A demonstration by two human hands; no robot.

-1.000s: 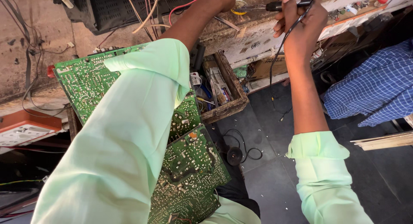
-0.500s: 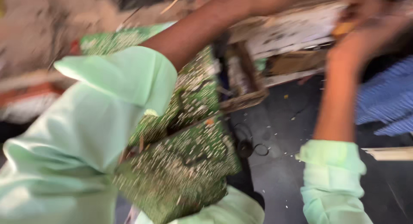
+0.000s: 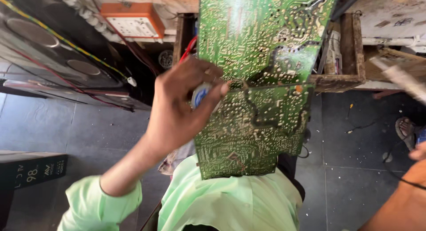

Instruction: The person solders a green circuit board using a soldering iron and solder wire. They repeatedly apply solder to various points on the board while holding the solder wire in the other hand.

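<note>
Speakers in dark cabinets are leaning at the far left, with coloured wires running across them, and an orange switch box is sitting above, at the left end of the wooden bench. We are looking down at our left hand, which is reaching up from a pale green sleeve and pinching a small round blue-and-white tin between thumb and fingers, the grip closed narrowly around it. The tin is pressing against the left edge of a large green circuit board, roughly halfway up that edge. The board is standing solder side towards us, its lower edge resting against our lap and its upper part leaning on an open wooden drawer under the bench. Grey floor tiles are spreading out on both sides. At the lower right corner of the view, our right forearm is showing, but the hand is mostly out of view, so we cannot tell its grip. Further right, a sandalled foot of another person is resting on the floor.
</note>
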